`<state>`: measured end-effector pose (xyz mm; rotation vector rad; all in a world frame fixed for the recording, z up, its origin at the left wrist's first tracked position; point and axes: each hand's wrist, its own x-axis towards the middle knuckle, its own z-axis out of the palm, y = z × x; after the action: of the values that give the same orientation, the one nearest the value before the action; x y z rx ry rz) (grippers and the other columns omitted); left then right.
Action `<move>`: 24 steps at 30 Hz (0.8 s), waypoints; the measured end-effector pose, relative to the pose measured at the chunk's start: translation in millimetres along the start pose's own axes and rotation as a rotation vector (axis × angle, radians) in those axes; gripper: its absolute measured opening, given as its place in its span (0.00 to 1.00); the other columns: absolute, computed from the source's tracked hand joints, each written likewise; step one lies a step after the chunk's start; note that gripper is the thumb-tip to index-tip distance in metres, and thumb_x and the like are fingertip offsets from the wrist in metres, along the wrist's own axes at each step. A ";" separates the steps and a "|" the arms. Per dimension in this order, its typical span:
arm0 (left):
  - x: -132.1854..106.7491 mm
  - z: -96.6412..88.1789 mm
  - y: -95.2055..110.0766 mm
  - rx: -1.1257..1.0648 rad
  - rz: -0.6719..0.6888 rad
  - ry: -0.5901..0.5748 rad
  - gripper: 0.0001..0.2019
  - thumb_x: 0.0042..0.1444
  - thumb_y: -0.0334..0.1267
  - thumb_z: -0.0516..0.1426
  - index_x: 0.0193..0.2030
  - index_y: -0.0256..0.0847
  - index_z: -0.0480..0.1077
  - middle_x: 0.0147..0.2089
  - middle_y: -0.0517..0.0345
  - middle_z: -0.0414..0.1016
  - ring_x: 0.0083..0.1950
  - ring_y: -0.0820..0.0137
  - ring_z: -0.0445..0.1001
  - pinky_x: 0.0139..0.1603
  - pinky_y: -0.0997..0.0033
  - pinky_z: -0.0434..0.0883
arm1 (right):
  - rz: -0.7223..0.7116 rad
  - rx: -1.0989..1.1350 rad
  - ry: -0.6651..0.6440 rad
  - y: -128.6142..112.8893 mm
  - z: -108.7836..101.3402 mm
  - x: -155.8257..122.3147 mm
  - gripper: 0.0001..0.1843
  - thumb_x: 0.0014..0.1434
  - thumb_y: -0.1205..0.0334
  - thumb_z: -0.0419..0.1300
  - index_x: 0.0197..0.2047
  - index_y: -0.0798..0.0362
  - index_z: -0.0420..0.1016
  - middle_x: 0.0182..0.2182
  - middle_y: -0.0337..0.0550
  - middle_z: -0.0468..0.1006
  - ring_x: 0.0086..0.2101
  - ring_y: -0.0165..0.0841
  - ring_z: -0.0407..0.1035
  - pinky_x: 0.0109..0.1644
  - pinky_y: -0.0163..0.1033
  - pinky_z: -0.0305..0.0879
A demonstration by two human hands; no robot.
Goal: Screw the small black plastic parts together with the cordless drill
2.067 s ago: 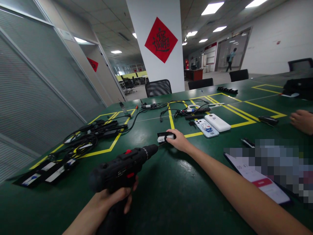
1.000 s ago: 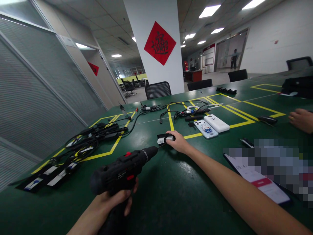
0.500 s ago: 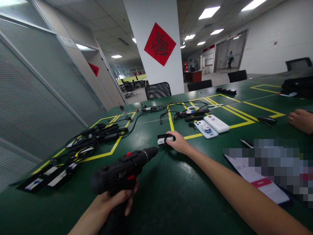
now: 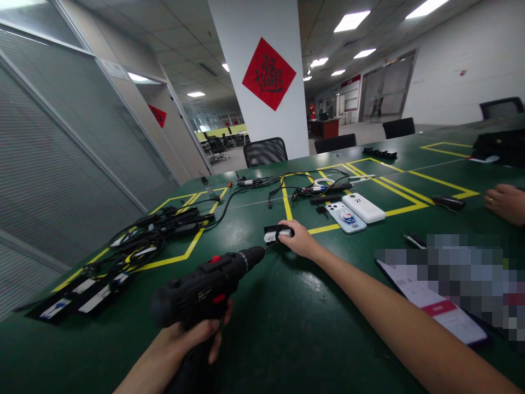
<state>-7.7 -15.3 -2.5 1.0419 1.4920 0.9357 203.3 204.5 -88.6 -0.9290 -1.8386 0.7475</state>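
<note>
My left hand (image 4: pixel 200 334) is wrapped round the grip of a black power drill (image 4: pixel 209 284) with red buttons. The drill points away and to the right, its thin bit (image 4: pixel 270 246) ending close to a small black piece with a white label (image 4: pixel 271 236). Whether the tip touches that piece, I cannot tell. My right hand (image 4: pixel 297 238) grips the piece from its right side, low over the green table (image 4: pixel 262 317); the fingers partly cover it.
Bundled black cables and adapters (image 4: pixel 139 241) lie at left. More cables (image 4: pixel 311 189), a patterned phone (image 4: pixel 346 217) and a white power bank (image 4: pixel 363 208) lie beyond my right hand. A tablet-like screen (image 4: pixel 435 301) and another person's hand (image 4: pixel 506 203) are at right.
My hands, the drill and the labelled piece have hardly moved. Far back at the glass doors, a walking figure has shifted left and become harder to make out.
</note>
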 end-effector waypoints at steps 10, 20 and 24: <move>1.8 -1.3 -3.1 0.002 -0.027 0.029 0.18 0.47 0.47 0.59 0.41 0.38 0.70 0.33 0.54 0.74 0.24 0.69 0.67 0.26 0.70 0.64 | -0.002 -0.006 0.003 1.9 0.9 0.4 0.18 0.49 0.64 0.58 0.46 0.49 0.71 0.41 0.41 0.72 0.41 0.34 0.67 0.50 0.39 0.61; 2.8 -4.3 -3.7 0.019 -0.017 -0.034 0.16 0.51 0.46 0.57 0.43 0.38 0.69 0.29 0.57 0.73 0.24 0.70 0.66 0.27 0.71 0.63 | -0.003 -0.007 0.006 3.8 1.3 0.8 0.19 0.50 0.63 0.58 0.47 0.49 0.71 0.41 0.41 0.72 0.41 0.34 0.67 0.50 0.39 0.61; 2.4 -4.4 -5.2 -0.001 -0.028 -0.022 0.17 0.50 0.47 0.57 0.42 0.37 0.69 0.25 0.57 0.72 0.24 0.69 0.66 0.26 0.71 0.63 | -0.003 -0.008 0.000 2.1 0.3 0.6 0.19 0.50 0.62 0.58 0.47 0.49 0.71 0.42 0.41 0.71 0.41 0.34 0.67 0.50 0.39 0.61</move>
<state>-12.9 -14.8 -7.5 1.0247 1.4842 0.9024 203.5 206.0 -90.1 -0.9310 -1.8435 0.7393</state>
